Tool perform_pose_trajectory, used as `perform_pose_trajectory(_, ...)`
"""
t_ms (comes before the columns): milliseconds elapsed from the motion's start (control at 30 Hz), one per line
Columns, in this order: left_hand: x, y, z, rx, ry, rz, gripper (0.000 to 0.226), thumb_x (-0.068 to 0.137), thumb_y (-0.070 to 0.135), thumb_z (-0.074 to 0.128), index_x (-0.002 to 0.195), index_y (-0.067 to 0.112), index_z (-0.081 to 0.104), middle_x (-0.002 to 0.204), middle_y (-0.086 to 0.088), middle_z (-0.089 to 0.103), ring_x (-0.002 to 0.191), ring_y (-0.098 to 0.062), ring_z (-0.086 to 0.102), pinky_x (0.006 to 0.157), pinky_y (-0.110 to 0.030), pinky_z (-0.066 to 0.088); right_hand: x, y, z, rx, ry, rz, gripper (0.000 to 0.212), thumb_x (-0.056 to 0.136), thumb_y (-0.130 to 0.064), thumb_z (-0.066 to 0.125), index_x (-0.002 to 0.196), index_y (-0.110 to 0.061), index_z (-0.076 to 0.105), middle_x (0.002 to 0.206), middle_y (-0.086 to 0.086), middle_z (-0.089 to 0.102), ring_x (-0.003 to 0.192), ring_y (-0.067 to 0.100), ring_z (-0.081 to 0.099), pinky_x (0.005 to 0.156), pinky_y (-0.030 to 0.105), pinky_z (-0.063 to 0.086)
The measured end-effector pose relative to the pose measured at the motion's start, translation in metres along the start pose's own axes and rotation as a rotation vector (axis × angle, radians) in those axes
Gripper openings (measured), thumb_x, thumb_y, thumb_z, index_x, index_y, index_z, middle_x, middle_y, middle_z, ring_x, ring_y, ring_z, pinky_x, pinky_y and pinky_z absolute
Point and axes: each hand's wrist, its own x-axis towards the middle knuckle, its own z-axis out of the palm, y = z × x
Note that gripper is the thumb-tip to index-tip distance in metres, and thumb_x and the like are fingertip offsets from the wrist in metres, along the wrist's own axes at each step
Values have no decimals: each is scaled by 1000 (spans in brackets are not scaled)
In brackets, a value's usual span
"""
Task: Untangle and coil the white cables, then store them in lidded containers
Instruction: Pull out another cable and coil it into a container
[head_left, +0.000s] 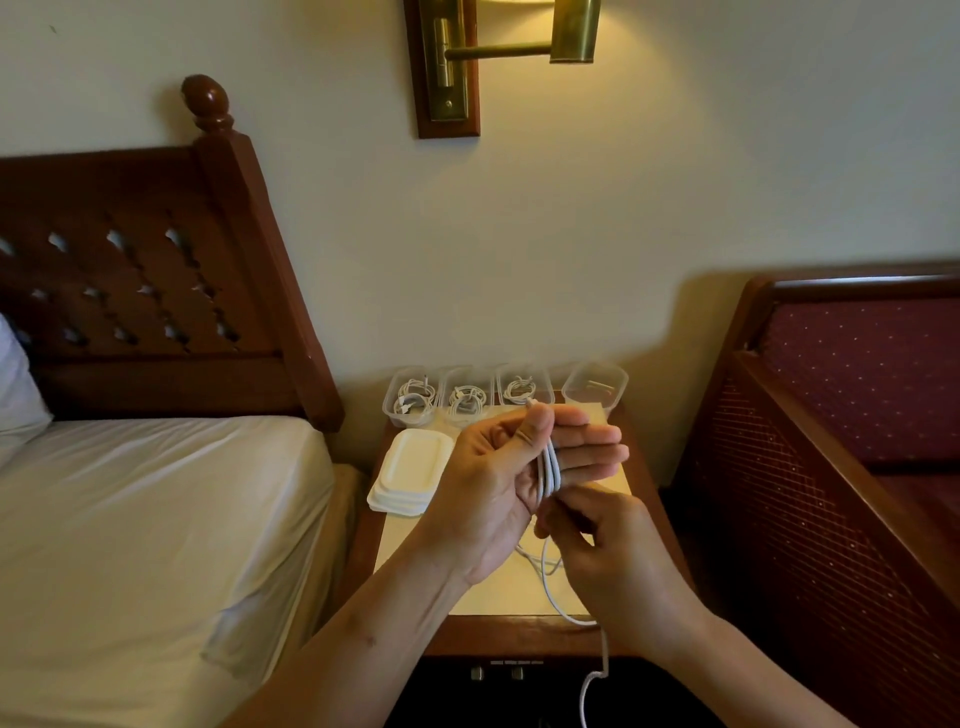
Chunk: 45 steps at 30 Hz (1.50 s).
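White cable (549, 470) mid-coil above the tabletop (509, 592), held btwn 2 hands.

Bed (130, 519) at far left. On the tabletop beside it sits a stack of white lids (413, 470), w/ 4 clear containers (618, 389) in a row at the back by the wall; the 3 left ones each hold a coiled cable. L hand (493, 467): fingers stretched out, thumb clamping the loops against them. R hand (613, 545), just below, pinches the same cable w/ curled fingers. The loose end trails off the front edge.

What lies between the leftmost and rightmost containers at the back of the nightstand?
The second container and third container, each holding a coiled white cable; the head view shows it.
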Motion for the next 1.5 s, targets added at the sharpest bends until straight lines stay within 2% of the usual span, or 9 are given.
perform_pose_trajectory(167, 8, -7, -11, 509, 98, 76, 29, 109, 16, 45, 114, -2, 67, 110, -20, 77, 103, -33, 76, 94, -43, 60, -1, -3, -3, 2, -83, 31, 20, 103, -15, 60, 94, -10, 77, 71, 2, 68, 65, 21, 57, 62, 36, 48)
perform_pose_trajectory(300, 8, -8, -26, 959, 50, 77, 22, 108, 14, 52, 107, 0, 69, 96, -10, 77, 88, -19, 76, 82, -40, 62, -3, -11, -15, -166, -114, -56, 17, 98, -25, 69, 85, -20, 78, 61, -7, 63, 55, 13, 50, 54, 26, 39)
perform_pose_trajectory(400, 3, -5, -31, 1102, -96, 27, 29, 108, 18, 54, 91, -3, 64, 76, -14, 63, 65, -32, 61, 57, -46, 51, 4, -18, -36, -129, -103, -104, 16, 92, -25, 77, 76, -26, 79, 65, -13, 68, 57, 6, 59, 54, 15, 40)
perform_pose_trajectory(600, -6, -3, -33, 668, -250, -262, 42, 113, 21, 35, 90, 0, 64, 66, -34, 53, 50, -23, 29, 50, -31, 21, 18, -25, -71, -148, -137, -298, 13, 82, -38, 84, 87, -27, 83, 75, -10, 74, 66, 18, 70, 56, 36, 55)
perform_pose_trajectory(767, -14, -6, -30, 430, -360, -346, 48, 114, 21, 28, 123, -18, 55, 79, -18, 65, 50, -20, 30, 52, -25, 29, 31, -11, -78, -141, -128, -486, 9, 86, -24, 84, 93, -18, 83, 83, -5, 69, 69, 13, 65, 57, 22, 49)
perform_pose_trajectory(933, -21, -7, -24, 208, -366, -299, 45, 111, 24, 33, 111, -14, 58, 75, -12, 70, 49, -21, 45, 48, -21, 37, 35, -1, -68, 121, -126, -404, 11, 92, -19, 74, 97, -12, 82, 90, 3, 71, 81, 26, 71, 69, 40, 58)
perform_pose_trajectory(1167, -23, -13, -13, -107, -291, -193, 38, 112, 21, 31, 106, -4, 59, 73, -18, 69, 54, -22, 66, 57, -27, 53, 28, -1, -39, 433, -42, -206, 22, 101, -15, 57, 100, -6, 77, 94, 9, 67, 71, 5, 64, 59, 13, 47)
perform_pose_trajectory(1300, -21, -11, -6, -127, -291, -143, 41, 112, 22, 28, 108, -5, 60, 82, -20, 72, 66, -26, 72, 66, -30, 58, 27, 4, -31, 502, -7, -83, 25, 105, -13, 51, 94, -8, 74, 80, 20, 65, 63, 33, 57, 51, 42, 47)
perform_pose_trajectory(1500, -13, -8, 4, -186, -250, -35, 40, 110, 20, 37, 117, -9, 64, 107, -28, 73, 96, -36, 75, 86, -42, 63, 19, 1, -14, 607, -69, 16, 46, 98, 6, 59, 81, -34, 76, 69, -7, 65, 61, 0, 60, 58, 13, 49)
